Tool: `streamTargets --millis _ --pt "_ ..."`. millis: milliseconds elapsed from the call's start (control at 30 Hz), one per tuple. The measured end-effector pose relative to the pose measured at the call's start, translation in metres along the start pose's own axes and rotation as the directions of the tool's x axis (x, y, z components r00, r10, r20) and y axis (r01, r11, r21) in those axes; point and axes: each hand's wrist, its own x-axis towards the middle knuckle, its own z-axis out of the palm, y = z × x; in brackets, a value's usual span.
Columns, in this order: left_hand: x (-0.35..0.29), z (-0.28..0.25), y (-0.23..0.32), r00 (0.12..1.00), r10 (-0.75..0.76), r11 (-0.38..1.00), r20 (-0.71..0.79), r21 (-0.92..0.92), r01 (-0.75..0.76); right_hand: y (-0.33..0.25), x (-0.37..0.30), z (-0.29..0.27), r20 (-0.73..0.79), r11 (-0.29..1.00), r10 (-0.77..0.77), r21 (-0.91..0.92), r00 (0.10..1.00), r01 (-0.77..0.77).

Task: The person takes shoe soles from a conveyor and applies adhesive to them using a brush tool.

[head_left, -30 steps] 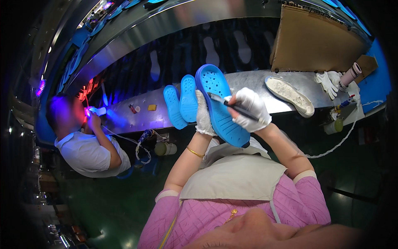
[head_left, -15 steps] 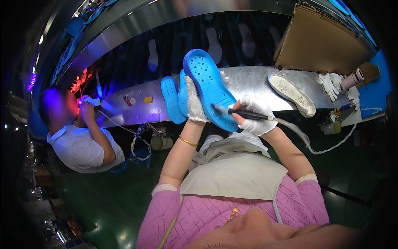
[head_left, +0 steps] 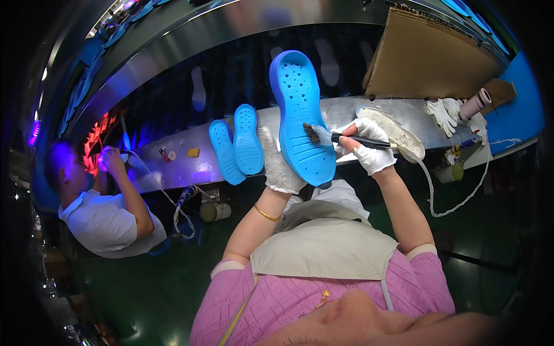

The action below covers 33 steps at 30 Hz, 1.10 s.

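Observation:
A blue shoe sole (head_left: pixel 299 104) with holes and ridges faces up in my gloved left hand (head_left: pixel 279 164), which grips it from its left side and beneath; most of those fingers are hidden behind it. My right hand (head_left: pixel 369 147), in a white glove with bare fingertips, pinches the black handle of a brush (head_left: pixel 311 133). The dark bristles are at the middle of the sole's inner face. A white hose (head_left: pixel 430 196) trails from the handle's end. Two more blue soles, one upright-looking (head_left: pixel 248 140) and one tilted (head_left: pixel 224 151), lie on the metal bench to the left.
Beyond the metal bench (head_left: pixel 167 141) runs a dark conveyor with pale sole shapes (head_left: pixel 328 62). On the right are a whitish sole-shaped piece (head_left: pixel 404 138), white gloves (head_left: pixel 443 117) and a large cardboard sheet (head_left: pixel 433 57). A co-worker (head_left: pixel 109 216) sits at left near a yellow block (head_left: pixel 193 153).
The held sole has turned more upright and shifted slightly right. My right hand and brush have moved up and right along it. The two bench soles now show apart from it.

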Motion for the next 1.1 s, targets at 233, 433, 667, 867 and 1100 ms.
streamTargets --millis 233,433,667,867,1100 --pt "0.034 -0.016 -0.001 1.0 0.01 0.994 -0.018 0.11 -0.008 0.013 -0.026 0.014 0.204 0.992 0.069 0.088 0.977 -0.089" --pt "0.03 0.001 0.007 0.988 0.111 0.982 0.104 0.142 -0.126 0.018 -0.023 0.025 0.003 0.97 -0.218 -0.109 0.976 0.217" --pt "0.035 0.008 0.023 0.993 0.059 0.989 0.101 0.132 -0.072 0.019 -0.011 0.016 0.098 0.82 0.314 0.473 0.944 -0.322" --pt "0.047 0.006 0.034 0.997 -0.005 0.985 0.077 0.173 -0.009 0.016 -0.004 0.006 0.2 0.974 -0.169 -0.116 0.965 0.195" --pt "0.053 -0.004 0.054 0.986 -0.155 0.971 0.062 0.196 0.14 0.012 -0.004 -0.003 0.412 0.997 0.036 -0.075 0.91 -0.006"
